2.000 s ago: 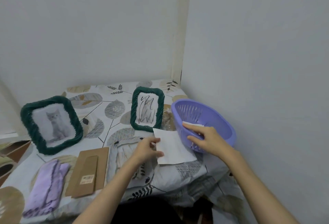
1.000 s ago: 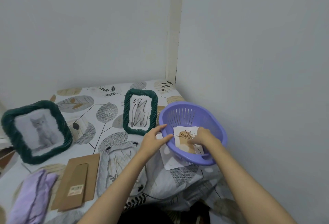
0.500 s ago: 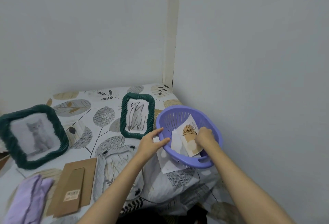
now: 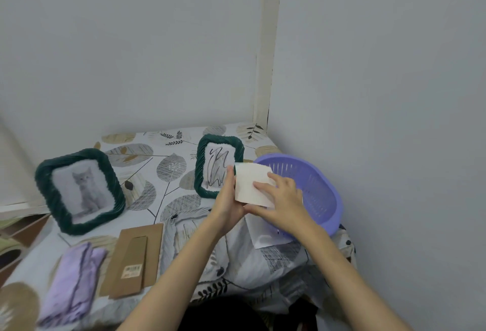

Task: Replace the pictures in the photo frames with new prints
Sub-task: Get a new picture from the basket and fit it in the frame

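Both hands hold a white print (image 4: 249, 182) upright, blank back toward me, just left of the purple basket (image 4: 319, 191). My left hand (image 4: 227, 203) grips its left edge; my right hand (image 4: 280, 200) lies over its right side. Behind it stands a small green rope frame (image 4: 201, 170) with a black line drawing. A larger green frame (image 4: 79, 190) with a grey kitten picture leans at the left. Another white sheet (image 4: 263, 233) lies flat on the cloth under my hands.
A brown cardboard frame backing (image 4: 134, 258) and a lilac cloth (image 4: 71, 283) lie at the front left on the leaf-patterned tablecloth (image 4: 168, 167). Walls close the corner behind and to the right of the basket.
My right hand lifted the print out of the basket and turned its blank side toward me. My left hand left the basket rim and took the print's left edge.
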{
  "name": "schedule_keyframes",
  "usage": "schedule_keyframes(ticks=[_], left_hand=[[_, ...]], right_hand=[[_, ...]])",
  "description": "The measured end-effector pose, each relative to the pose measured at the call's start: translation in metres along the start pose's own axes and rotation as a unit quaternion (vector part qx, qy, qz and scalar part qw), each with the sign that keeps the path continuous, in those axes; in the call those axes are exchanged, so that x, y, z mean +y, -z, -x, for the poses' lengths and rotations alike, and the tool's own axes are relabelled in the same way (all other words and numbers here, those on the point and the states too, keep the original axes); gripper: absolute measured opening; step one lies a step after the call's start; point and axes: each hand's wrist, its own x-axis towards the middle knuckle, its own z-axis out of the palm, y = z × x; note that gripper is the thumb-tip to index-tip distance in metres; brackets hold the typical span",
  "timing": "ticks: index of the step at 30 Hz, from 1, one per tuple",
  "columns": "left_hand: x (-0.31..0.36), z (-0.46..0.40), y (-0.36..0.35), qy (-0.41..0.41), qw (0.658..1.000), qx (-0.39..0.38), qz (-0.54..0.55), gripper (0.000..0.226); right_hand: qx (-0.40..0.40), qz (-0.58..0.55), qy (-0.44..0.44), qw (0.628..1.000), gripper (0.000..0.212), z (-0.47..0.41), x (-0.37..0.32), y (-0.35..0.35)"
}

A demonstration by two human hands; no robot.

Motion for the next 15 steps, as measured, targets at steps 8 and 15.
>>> schedule_keyframes(ticks=[8, 15], left_hand=[[0.012, 0.033, 0.07, -0.078, 0.99, 0.091, -0.074, 0.036], [0.018, 0.067, 0.122, -0.116, 0.954, 0.152, -0.233, 0.067]], right_hand=[[0.003, -0.288, -0.022, 0.958, 0.027, 0.001, -0.035, -0.025], [-0.059, -0.346, -0.061, 0.934, 0.027, -0.008, -0.057, -0.065]])
